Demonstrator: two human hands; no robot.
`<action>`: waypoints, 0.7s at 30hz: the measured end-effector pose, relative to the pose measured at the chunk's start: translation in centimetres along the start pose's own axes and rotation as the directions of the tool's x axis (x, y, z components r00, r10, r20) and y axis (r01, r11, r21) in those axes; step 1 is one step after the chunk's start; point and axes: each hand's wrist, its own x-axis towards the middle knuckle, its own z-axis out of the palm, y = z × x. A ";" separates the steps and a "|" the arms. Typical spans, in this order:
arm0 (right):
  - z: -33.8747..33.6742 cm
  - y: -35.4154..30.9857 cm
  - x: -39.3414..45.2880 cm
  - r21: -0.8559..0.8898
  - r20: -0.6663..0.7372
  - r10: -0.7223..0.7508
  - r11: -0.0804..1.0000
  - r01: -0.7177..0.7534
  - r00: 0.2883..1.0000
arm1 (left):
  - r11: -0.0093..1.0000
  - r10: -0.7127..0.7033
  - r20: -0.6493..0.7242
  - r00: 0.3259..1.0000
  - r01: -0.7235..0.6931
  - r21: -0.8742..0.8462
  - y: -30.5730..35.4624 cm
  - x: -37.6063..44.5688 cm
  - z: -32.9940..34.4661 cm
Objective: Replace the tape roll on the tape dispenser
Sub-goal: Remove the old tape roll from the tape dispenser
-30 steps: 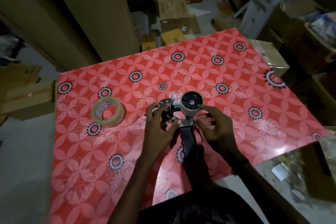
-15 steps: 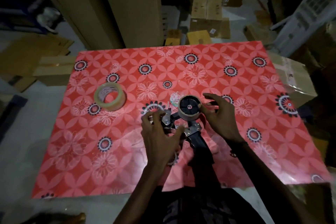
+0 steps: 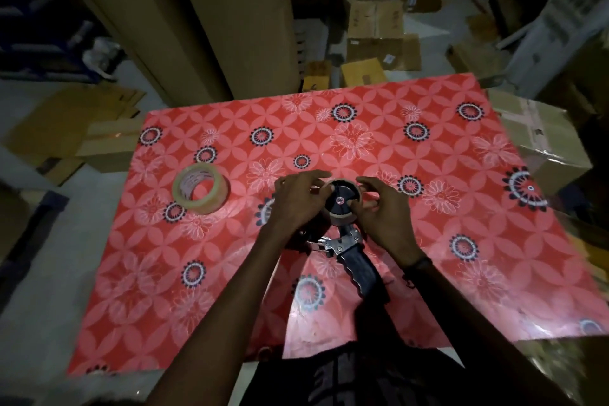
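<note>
Between both hands, fingers curled around it, sits the spent core on the dispenser; the fresh tape roll lies well leftward, nearer the left hand.

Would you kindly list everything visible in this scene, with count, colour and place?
new tape roll: one, clear on a pale core, lying left on the table
tape dispenser: one, black handle and metal frame, centre
spent core: one, tan, on the dispenser's hub
table: one, red floral cover
cardboard boxes: many, brown, on the floor beyond
left hand: grips the core's left side
right hand: grips the core's right side
</note>
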 end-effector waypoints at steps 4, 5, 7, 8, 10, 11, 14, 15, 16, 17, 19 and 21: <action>0.7 -0.5 0.0 0.012 -0.011 0.079 0.997 -0.079 0.997 | 0.999 0.033 -0.038 0.999 -0.034 -0.011 -0.6 0.2 0.3; 0.9 -0.6 0.0 0.016 -0.018 0.092 0.996 -0.092 0.996 | 0.999 0.036 -0.048 0.998 -0.037 -0.022 -0.6 0.0 0.2; 1.3 -1.0 -0.1 0.022 -0.039 0.104 0.994 -0.103 0.994 | 0.998 0.041 -0.078 0.996 -0.044 -0.042 -0.7 -0.3 0.1; 1.6 -1.2 -0.1 0.026 -0.050 0.107 0.994 -0.106 0.993 | 0.998 0.043 -0.095 0.995 -0.048 -0.051 -0.9 -0.3 0.0; 2.1 -1.5 -0.1 0.038 -0.072 0.132 0.991 -0.129 0.989 | 0.995 0.042 -0.117 0.992 -0.051 -0.080 -1.0 -0.6 -0.1; 2.3 -1.6 0.0 0.047 -0.086 0.150 0.988 -0.147 0.985 | 0.994 0.031 -0.121 0.992 -0.043 -0.101 -1.0 -0.8 -0.1; 3.2 -1.5 -0.1 0.078 -0.131 0.205 0.977 -0.196 0.970 | 0.990 -0.010 -0.145 0.989 -0.010 -0.141 -1.1 -1.6 -0.1; 3.5 -1.4 -0.2 0.082 -0.143 0.217 0.975 -0.207 0.966 | 0.987 -0.038 -0.153 0.988 0.014 -0.159 -1.3 -1.9 0.0; 3.8 -1.4 -0.3 0.085 -0.151 0.228 0.972 -0.217 0.962 | 0.983 -0.069 -0.155 0.985 0.040 -0.180 -1.4 -2.2 0.1; 4.0 -1.3 -0.4 0.097 -0.160 0.235 0.970 -0.222 0.959 | 0.979 -0.095 -0.163 0.982 0.063 -0.192 -1.5 -2.4 0.2; 4.4 -1.1 -0.6 0.127 -0.165 0.260 0.962 -0.241 0.951 | 0.972 -0.142 -0.181 0.973 0.103 -0.212 -2.4 -2.2 0.8; 4.5 -1.2 -0.5 0.144 -0.155 0.281 0.955 -0.260 0.947 | 0.966 -0.178 -0.194 0.965 0.134 -0.222 -2.5 -2.0 1.2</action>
